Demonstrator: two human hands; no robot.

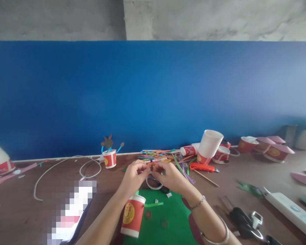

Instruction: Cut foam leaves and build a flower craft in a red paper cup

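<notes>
My left hand [135, 174] and my right hand [170, 175] meet fingertip to fingertip above the table, both pinched. A tiny dark piece [151, 168] shows between the fingertips; its kind is too small to tell. Just under the hands is a white ring, seemingly a tape roll [154, 188]. A red paper cup [133, 217] with a yellow emblem stands by my left forearm, at the edge of a green sheet [178, 214]. On that sheet are a short green straw [154, 204], small brown discs [148, 214] and white scraps [169, 195].
Colourful straws [155, 156] lie behind the hands. A decorated paper cup [109, 159] stands back left. Stacked white cups [210, 144], an orange utility knife [202, 166] and a wooden stick [206, 178] are to the right, with keys [244, 221] and a power strip [290, 211] nearer. A phone [72, 214] lies left.
</notes>
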